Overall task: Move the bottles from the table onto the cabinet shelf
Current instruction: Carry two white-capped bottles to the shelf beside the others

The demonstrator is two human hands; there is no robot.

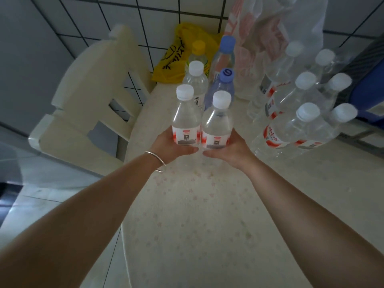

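At the near edge of the table [207, 215], seen from the head camera, the left hand [168, 146] grips one clear bottle [185, 119] low on its label, and the right hand [230, 145] grips a second clear bottle [217, 123] in the same way. The fingers curl round the far side of each bottle and the thumbs lie in front. The two bottles touch each other and stand upright, probably so that both can be carried in one trip to the cabinet, which is not in view. I cannot tell if they are already lifted off the table.

Behind them stand four loose bottles: one with a white cap [195, 80], two with blue caps [225, 59], one with a yellow cap [198, 50]. To the right is a wrapped pack [301, 113]; seven white caps show there. So many bottles are not yet moved.

Beside the table stands a chair [87, 104], and a yellow bag [178, 57] lies by the tiled wall.
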